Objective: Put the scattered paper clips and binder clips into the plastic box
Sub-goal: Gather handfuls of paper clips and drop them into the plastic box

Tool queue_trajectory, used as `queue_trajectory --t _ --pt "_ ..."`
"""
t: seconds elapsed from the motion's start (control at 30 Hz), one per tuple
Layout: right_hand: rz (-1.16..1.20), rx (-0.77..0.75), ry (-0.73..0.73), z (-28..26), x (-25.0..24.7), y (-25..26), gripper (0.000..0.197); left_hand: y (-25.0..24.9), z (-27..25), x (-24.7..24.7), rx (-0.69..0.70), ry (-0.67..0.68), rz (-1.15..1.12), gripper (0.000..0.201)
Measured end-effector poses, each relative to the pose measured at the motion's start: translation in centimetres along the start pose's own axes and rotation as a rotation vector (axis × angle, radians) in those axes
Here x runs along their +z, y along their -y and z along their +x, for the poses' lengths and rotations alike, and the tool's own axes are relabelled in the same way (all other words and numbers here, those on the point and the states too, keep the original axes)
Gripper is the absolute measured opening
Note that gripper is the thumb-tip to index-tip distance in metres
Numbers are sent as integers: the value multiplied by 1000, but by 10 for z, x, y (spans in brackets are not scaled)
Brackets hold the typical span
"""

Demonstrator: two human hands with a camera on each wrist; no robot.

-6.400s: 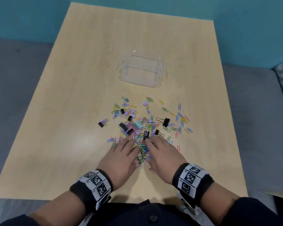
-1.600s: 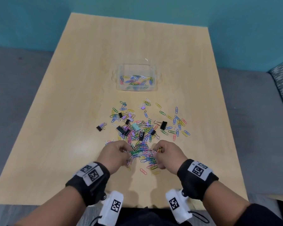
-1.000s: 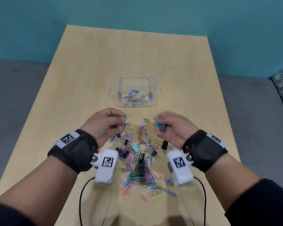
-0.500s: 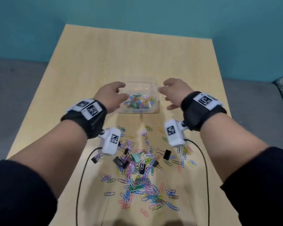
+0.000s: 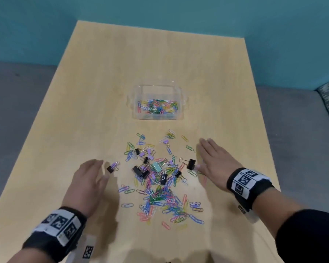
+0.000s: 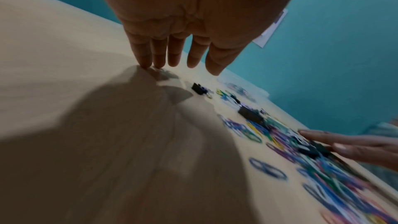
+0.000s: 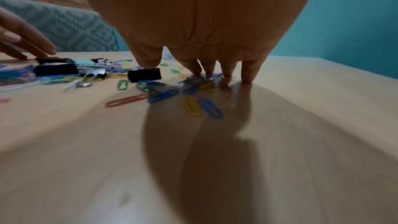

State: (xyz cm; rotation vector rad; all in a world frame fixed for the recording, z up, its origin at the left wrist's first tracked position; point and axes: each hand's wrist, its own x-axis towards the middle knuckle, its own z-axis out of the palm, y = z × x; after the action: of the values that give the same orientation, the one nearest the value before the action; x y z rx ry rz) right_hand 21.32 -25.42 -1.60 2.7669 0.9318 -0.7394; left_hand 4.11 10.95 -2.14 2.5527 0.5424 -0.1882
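A clear plastic box (image 5: 182,103) stands mid-table with several coloured paper clips in it. Nearer me lies a scatter of paper clips (image 5: 160,198) and binder clips (image 5: 139,170). My left hand (image 5: 95,171) is flat and open at the left edge of the scatter, fingertips (image 6: 148,62) on the wood beside a small black binder clip (image 5: 110,168) (image 6: 199,88). My right hand (image 5: 207,154) is flat and open at the right edge, fingertips (image 7: 226,74) pressing on some paper clips, thumb next to a black binder clip (image 5: 191,164) (image 7: 144,75).
The light wooden table (image 5: 160,59) has bare wood beyond and beside the box. A teal wall (image 5: 160,10) rises behind it and grey upholstery (image 5: 296,130) lies along both sides.
Both hands let clips go into the box, then drew back toward me and came down flat on either side of the scatter. The box holds more clips than before.
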Motion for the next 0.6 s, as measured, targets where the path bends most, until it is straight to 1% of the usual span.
queue_trajectory --t 0.07,0.13,0.2,0.23,0.3,0.33,0.37,0.43,0.53,0.6 --pt "-10 12 37 -17 7 9 82 -2 -15 5 29 18 4 46" --pt "1 0 85 -40 13 18 96 -4 -30 6 52 27 -5 46" --pt "25 2 83 -51 6 22 104 -4 -41 6 65 15 -15 45" --pt "41 -2 43 -49 -6 23 100 -4 -45 7 68 6 -17 45" --pt "46 -15 -39 -30 -31 25 82 -4 -52 9 79 6 -15 45" --pt "19 -41 -51 -16 -42 27 78 -5 -55 10 80 6 -18 45" --pt "-7 -88 -55 1 -50 30 81 -6 -57 10 80 1 -20 45" --pt "-45 -190 -44 37 -61 42 93 -11 -64 11 88 -15 -29 45" --pt "-129 -284 25 74 -68 63 78 -14 -74 11 105 -23 -33 45" --pt "-187 -362 60 84 -72 76 73 -14 -79 11 95 -16 -47 48"
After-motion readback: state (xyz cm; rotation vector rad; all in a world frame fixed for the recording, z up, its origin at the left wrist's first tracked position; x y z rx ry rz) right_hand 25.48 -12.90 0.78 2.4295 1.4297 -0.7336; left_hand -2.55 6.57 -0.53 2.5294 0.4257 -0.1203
